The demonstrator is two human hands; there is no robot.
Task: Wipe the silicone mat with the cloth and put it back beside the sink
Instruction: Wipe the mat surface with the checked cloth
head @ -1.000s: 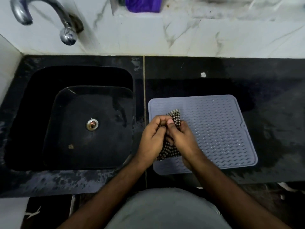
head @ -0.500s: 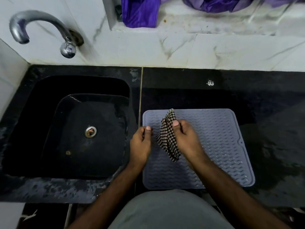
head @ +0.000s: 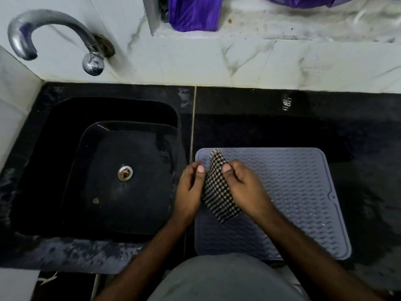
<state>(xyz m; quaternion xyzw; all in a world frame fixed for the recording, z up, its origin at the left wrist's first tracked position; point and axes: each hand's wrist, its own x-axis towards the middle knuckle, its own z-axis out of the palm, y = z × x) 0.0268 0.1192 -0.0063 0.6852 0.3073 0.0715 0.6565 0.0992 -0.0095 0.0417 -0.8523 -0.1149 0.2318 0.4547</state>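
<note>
Fingers of both the left hand (head: pixel 189 192) and right hand (head: pixel 244 187) pinch checked cloth (head: pixel 217 192) above unlabelled mat (head: pixel 303 192).

A black stone table (head: pixel 282 127) runs along a wall of white marble-veined tiles (head: pixel 217 61), its surface wet and streaked in places. A thin pale seam (head: pixel 192 127) splits the table. Left of the seam a black sink (head: pixel 54 148) is sunk into it, with a metal drain (head: pixel 125 173) at the bottom. A curved chrome tap (head: pixel 54 33) juts from the wall above the sink. On a stained white ledge (head: pixel 282 29) higher up lies purple cloth (head: pixel 194 14), perhaps a bag. The light is dim and bluish.
</note>
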